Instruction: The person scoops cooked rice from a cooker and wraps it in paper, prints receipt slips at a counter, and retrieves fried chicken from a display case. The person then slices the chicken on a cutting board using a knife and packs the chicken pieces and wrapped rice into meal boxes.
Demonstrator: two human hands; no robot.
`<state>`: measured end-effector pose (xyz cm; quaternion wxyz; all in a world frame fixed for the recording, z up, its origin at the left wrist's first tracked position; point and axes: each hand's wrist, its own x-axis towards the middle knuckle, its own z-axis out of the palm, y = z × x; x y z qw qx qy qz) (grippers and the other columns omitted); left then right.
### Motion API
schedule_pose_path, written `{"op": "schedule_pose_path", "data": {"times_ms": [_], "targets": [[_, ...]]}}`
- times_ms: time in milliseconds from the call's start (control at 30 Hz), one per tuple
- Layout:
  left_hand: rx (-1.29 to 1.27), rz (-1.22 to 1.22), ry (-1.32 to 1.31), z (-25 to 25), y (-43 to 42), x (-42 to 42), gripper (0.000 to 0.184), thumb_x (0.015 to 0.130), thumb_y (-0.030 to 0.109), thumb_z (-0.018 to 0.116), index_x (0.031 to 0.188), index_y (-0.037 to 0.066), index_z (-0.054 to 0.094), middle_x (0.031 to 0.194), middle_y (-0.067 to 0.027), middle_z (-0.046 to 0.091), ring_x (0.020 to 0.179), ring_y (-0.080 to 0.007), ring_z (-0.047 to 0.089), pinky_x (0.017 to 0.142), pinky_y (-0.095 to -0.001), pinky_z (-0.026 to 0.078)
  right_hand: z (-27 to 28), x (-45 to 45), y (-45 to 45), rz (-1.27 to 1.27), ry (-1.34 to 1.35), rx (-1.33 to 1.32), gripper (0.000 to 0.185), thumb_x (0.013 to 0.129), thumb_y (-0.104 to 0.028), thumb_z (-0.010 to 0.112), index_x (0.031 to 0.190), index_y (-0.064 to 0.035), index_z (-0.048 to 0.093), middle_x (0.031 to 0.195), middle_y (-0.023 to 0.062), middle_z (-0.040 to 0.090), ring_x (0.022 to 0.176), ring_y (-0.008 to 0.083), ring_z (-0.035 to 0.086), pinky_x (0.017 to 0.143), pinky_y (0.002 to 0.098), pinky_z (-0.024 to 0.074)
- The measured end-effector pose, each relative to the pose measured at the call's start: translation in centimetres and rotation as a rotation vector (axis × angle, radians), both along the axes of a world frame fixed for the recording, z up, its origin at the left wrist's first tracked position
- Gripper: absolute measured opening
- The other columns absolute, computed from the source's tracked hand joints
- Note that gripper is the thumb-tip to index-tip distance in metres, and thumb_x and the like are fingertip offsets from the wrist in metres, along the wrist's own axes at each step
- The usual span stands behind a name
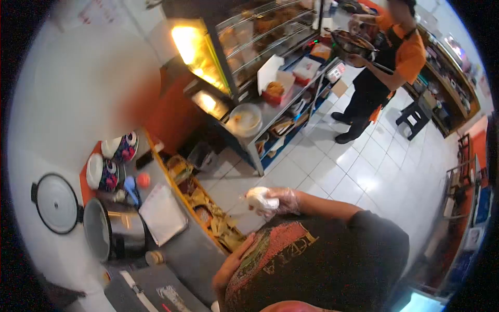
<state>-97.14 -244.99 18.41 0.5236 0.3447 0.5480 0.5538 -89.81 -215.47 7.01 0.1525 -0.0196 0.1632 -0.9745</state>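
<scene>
The right hand (280, 200), in a clear plastic glove, curls round a rounded white bundle (261, 198) at lower centre; the left hand (236, 261) rests against the printed black shirt (322, 255), its openness unclear, near the grey surface (195, 262) at lower left

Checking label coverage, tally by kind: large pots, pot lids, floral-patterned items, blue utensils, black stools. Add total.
Large pot: 1
Pot lid: 1
Floral-patterned items: 2
Blue utensil: 1
Black stool: 1
Total: 6
</scene>
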Motion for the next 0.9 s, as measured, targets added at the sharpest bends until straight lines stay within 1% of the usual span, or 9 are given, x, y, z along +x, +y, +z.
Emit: {"op": "schedule_pose_path", "data": {"times_ms": [100, 200, 267, 300, 433, 533, 767, 867, 900], "targets": [[-0.268, -0.023, 0.115, -6.5, 6.1, -0.8, 0.057, 0.098, 0.043, 0.050, 0.132, -0.003, 0.054, 0.131, -0.0166, 0.056, 0.113, -0.0265, 0.056, 0.097, -0.0378, 0.042, -1.1, 4.7, 5.9, -0.065, -0.042, 0.004, 0.067, 0.084, -0.034, 0.073, 0.138, -0.0059, 0.045, 0.120, 0.0169, 0.062, 0.097, 0.0258, 0.066, 0.076, 0.0400, 0.0584], [-0.435, -0.097, 0.224, -11.8, 10.9, -1.2, 0.054, 0.099, 0.043, 0.049, 0.131, 0.000, 0.056, 0.127, -0.0140, 0.060, 0.109, -0.0247, 0.059, 0.095, -0.0353, 0.043, -1.3, 10.1, 11.0, -0.338, -0.235, 0.159, 0.068, 0.086, -0.036, 0.070, 0.136, 0.0001, 0.042, 0.116, 0.0218, 0.061, 0.099, 0.0295, 0.065, 0.086, 0.0407, 0.0557], [-0.449, -0.281, 0.299, -9.6, 16.2, -1.6, 0.048, 0.100, 0.042, 0.050, 0.128, 0.004, 0.061, 0.118, -0.0101, 0.067, 0.102, -0.0224, 0.062, 0.092, -0.0318, 0.045, -3.2, 13.2, 14.4, -0.514, -0.291, 0.385, 0.065, 0.086, -0.039, 0.070, 0.133, -0.0001, 0.046, 0.114, 0.0208, 0.064, 0.100, 0.0273, 0.064, 0.088, 0.0372, 0.0530], [-0.411, -0.254, 0.388, -8.2, 18.5, -0.9, 0.042, 0.099, 0.040, 0.052, 0.121, 0.006, 0.067, 0.101, -0.0090, 0.071, 0.091, -0.0175, 0.065, 0.079, -0.0288, 0.049, -2.1, 14.7, 15.6, -0.567, -0.288, 0.461, 0.066, 0.085, -0.043, 0.069, 0.131, 0.0007, 0.049, 0.113, 0.0201, 0.065, 0.101, 0.0247, 0.064, 0.086, 0.0336, 0.0521], [-0.537, -0.353, 0.196, -7.1, 26.2, -2.0, 0.040, 0.099, 0.035, 0.053, 0.123, 0.005, 0.064, 0.095, -0.0116, 0.071, 0.072, -0.0087, 0.063, 0.058, -0.0233, 0.048, -1.3, 19.5, 18.5, -0.792, -0.338, 0.501, 0.072, 0.077, -0.037, 0.078, 0.131, 0.0013, 0.049, 0.112, 0.0156, 0.065, 0.096, 0.0235, 0.063, 0.082, 0.0343, 0.0534], [-0.481, -0.476, 0.057, -7.5, 31.8, -2.1, 0.044, 0.099, 0.035, 0.053, 0.129, 0.003, 0.057, 0.096, -0.0119, 0.071, 0.066, -0.0099, 0.063, 0.057, -0.0227, 0.049, -2.2, 22.4, 18.3, -1.070, -0.458, 0.476, 0.072, 0.077, -0.035, 0.077, 0.133, -0.0002, 0.048, 0.115, 0.0144, 0.063, 0.094, 0.0237, 0.063, 0.082, 0.0371, 0.0546], [-0.441, -0.899, 0.243, -9.5, 42.5, 1.4, 0.045, 0.099, 0.031, 0.053, 0.135, 0.004, 0.053, 0.100, -0.0075, 0.070, 0.077, -0.0121, 0.063, 0.069, -0.0278, 0.050, -1.1, 26.7, 14.9, -1.366, -0.691, 0.298, 0.074, 0.073, -0.034, 0.080, 0.133, -0.0061, 0.047, 0.109, 0.0107, 0.061, 0.094, 0.0239, 0.063, 0.078, 0.0376, 0.0560], [-0.385, -1.046, 0.275, -11.5, 47.1, 4.2, 0.049, 0.097, 0.036, 0.055, 0.135, 0.005, 0.053, 0.096, -0.0073, 0.070, 0.079, -0.0147, 0.065, 0.070, -0.0304, 0.050, -3.3, 28.6, 12.7, -1.545, -0.574, 0.198, 0.071, 0.074, -0.033, 0.079, 0.131, -0.0062, 0.048, 0.109, 0.0108, 0.061, 0.095, 0.0250, 0.062, 0.077, 0.0381, 0.0558], [-0.257, -1.146, 0.509, -11.2, 48.6, 5.4, 0.051, 0.096, 0.038, 0.055, 0.135, 0.006, 0.053, 0.096, -0.0086, 0.070, 0.079, -0.0178, 0.066, 0.071, -0.0323, 0.051, -3.8, 29.3, 11.9, -1.593, -0.620, 0.145, 0.070, 0.074, -0.033, 0.078, 0.131, -0.0062, 0.048, 0.109, 0.0105, 0.061, 0.096, 0.0254, 0.062, 0.077, 0.0392, 0.0556]]}}
